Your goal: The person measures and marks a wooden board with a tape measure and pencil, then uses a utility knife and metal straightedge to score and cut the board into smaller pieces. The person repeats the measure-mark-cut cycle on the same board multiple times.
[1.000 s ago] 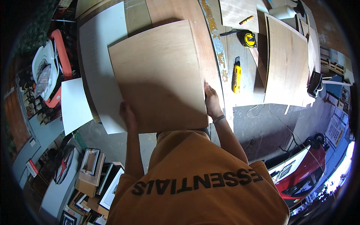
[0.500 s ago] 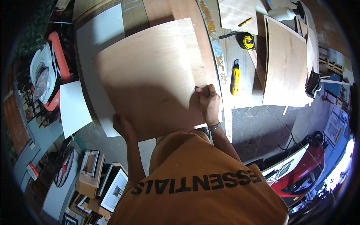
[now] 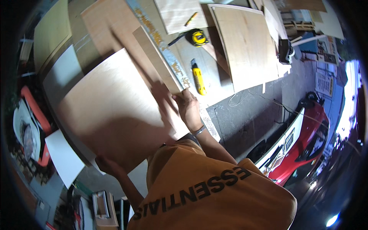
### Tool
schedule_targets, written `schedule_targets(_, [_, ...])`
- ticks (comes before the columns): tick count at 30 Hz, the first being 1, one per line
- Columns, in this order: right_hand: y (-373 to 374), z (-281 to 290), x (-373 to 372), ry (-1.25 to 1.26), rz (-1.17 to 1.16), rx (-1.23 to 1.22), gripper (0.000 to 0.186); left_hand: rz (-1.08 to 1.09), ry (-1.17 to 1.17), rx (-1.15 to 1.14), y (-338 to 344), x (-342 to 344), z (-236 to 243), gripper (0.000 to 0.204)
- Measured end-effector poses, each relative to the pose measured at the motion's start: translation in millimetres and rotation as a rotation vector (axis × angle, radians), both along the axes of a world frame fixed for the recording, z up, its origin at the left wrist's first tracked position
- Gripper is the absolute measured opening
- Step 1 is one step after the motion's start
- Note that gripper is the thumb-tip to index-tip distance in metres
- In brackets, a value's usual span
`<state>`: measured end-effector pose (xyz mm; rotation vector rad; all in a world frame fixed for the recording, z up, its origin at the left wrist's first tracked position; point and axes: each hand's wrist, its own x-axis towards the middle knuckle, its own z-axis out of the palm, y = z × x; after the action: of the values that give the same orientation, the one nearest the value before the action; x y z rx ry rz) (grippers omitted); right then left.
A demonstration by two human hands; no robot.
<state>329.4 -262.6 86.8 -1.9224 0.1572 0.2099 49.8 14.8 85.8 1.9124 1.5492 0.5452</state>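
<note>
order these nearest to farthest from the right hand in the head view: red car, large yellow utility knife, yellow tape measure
From the right hand:
1. Large yellow utility knife, just beyond it
2. Yellow tape measure, farther up
3. Red car, far right

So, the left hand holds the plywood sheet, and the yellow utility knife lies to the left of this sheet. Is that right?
Not quite: the utility knife lies to the right of the plywood sheet, as the head view shows. The left hand does hold it.
</note>
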Motion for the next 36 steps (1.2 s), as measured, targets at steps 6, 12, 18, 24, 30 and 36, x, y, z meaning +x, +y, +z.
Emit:
schedule_targets(6, [-135, 5, 78, -0.234, -0.229, -0.249, 0.026, -0.086, 0.032, -0.18, 14, -17, -55, 0.041])
schedule_targets(12, [-345, -34, 210, -0.106, -0.407, -0.563, 0.047, -0.015, -0.077, -0.362, 8, -13, -79, 0.033])
schedule_targets(18, [-424, 10, 323, -0.19, -0.313, -1.346, 0.066, 0.141, -0.252, -0.468, -10, 22, -62, 0.034])
schedule_targets(24, [-238, 23, 215, -0.452, 0.238, -0.535, 0.023, 0.183, -0.111, -0.43, -19, 33, -73, 0.035])
schedule_targets(30, [-91, -46, 97, -0.178, 0.421, -0.818, 0.059, -0.034, 0.055, -0.011, -46, 45, -58, 0.039])
schedule_targets(36, [-70, -42, 106, -0.207, 0.443, -0.534, 0.047, -0.489, 0.235, 0.386, -74, 117, -34, 0.047])
